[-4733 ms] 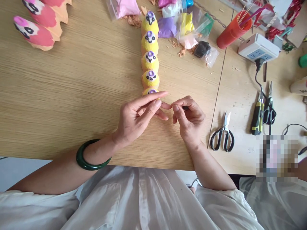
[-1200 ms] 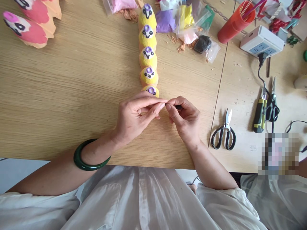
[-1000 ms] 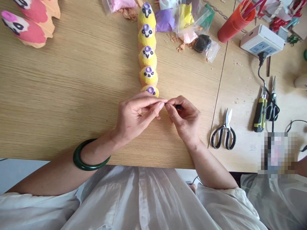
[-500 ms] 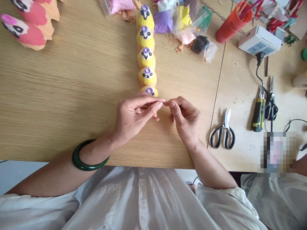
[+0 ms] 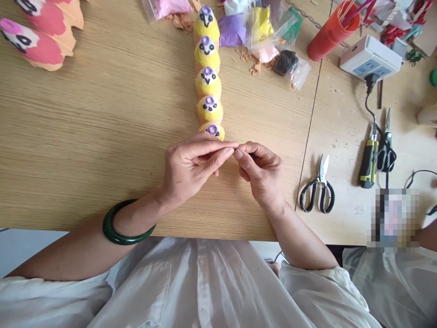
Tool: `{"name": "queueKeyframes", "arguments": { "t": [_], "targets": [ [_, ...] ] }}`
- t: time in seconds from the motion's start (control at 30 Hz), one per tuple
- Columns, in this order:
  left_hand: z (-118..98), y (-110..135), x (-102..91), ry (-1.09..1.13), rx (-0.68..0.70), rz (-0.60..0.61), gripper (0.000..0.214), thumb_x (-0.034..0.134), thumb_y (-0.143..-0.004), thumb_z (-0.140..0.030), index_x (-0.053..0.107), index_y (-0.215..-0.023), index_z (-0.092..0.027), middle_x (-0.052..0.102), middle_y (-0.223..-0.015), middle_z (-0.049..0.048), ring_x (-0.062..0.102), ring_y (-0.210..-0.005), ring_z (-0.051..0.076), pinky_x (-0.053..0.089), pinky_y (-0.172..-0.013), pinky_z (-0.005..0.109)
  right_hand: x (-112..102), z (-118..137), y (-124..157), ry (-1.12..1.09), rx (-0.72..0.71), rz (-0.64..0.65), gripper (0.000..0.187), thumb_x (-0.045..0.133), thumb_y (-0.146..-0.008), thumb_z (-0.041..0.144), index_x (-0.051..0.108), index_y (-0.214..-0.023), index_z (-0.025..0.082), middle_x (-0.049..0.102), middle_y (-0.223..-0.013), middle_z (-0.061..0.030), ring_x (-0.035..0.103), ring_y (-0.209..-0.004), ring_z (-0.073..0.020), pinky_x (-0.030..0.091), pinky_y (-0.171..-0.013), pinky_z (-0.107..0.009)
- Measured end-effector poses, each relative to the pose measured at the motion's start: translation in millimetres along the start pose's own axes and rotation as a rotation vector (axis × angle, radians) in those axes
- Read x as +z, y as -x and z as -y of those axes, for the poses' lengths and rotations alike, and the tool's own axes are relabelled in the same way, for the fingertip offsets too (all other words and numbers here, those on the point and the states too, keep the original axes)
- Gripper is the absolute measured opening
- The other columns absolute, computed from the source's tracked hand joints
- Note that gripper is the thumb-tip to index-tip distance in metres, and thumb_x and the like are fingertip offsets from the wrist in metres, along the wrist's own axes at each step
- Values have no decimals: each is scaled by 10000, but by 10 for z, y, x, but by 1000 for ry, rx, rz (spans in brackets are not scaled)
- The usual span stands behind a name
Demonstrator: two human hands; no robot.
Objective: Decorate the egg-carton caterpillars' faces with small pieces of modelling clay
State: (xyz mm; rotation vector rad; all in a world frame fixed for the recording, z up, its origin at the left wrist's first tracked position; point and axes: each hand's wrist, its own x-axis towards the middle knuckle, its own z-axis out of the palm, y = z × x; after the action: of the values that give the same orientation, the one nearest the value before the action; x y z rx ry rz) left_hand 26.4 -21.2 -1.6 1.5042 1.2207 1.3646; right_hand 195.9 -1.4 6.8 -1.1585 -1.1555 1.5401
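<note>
My left hand (image 5: 191,166) and my right hand (image 5: 261,171) meet fingertip to fingertip just above the wooden table (image 5: 95,136). Both pinch a tiny dark bit of something, seemingly clay, between thumbs and forefingers; most of it is hidden. A green bangle (image 5: 124,223) sits on my left wrist. Just beyond my fingers lies a row of yellow egg-shaped figures (image 5: 207,73) with purple tops and black-and-white faces, running away from me.
Bags of coloured clay (image 5: 259,32) and a black lump (image 5: 285,61) lie at the back. Pink painted figures (image 5: 32,41) sit far left. Right of me are scissors (image 5: 317,189), a yellow-handled tool (image 5: 367,161), a power strip (image 5: 370,57) and a red cup (image 5: 329,32).
My fingertips stay pinched together, working the small dark bit. The hands have shifted only slightly; the view has drifted a little.
</note>
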Motion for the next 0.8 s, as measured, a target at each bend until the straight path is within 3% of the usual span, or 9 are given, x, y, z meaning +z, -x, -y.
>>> {"name": "queueKeyframes", "arguments": {
  "t": [0.27,0.47,0.63,0.8],
  "targets": [
    [-20,-4,21,58,-105,-42,261,703,-1028,-452,850,-1030,-237,770,-918,11,592,-563,50,559,-514,190,-4,14,1,19,-1,-37,418,903,-785,583,743,-776,197,625,-683,25,527,-617,-88,461,-572,-234],
    [-28,-15,21,24,-77,-34,170,785,-968,-377,849,-973,-220,787,-891,-2,620,-549,54,572,-524,188,-9,4,13,53,-11,-30,423,891,-797,588,734,-791,195,644,-704,15,579,-645,-99,503,-611,-245],
    [-59,-20,-1,-39,-74,-6,152,754,-985,-332,857,-984,-220,795,-867,-2,635,-555,63,545,-505,183,-6,-7,3,55,-40,-24,436,899,-781,599,737,-789,195,632,-682,24,584,-636,-96,522,-633,-249],
    [-52,-11,25,67,-93,-21,205,703,-1032,-370,856,-1039,-235,772,-859,-5,592,-544,56,573,-519,191,-14,-17,-3,77,-57,-31,404,885,-814,576,750,-800,196,635,-689,21,566,-630,-94,498,-612,-246]
  ]
}}
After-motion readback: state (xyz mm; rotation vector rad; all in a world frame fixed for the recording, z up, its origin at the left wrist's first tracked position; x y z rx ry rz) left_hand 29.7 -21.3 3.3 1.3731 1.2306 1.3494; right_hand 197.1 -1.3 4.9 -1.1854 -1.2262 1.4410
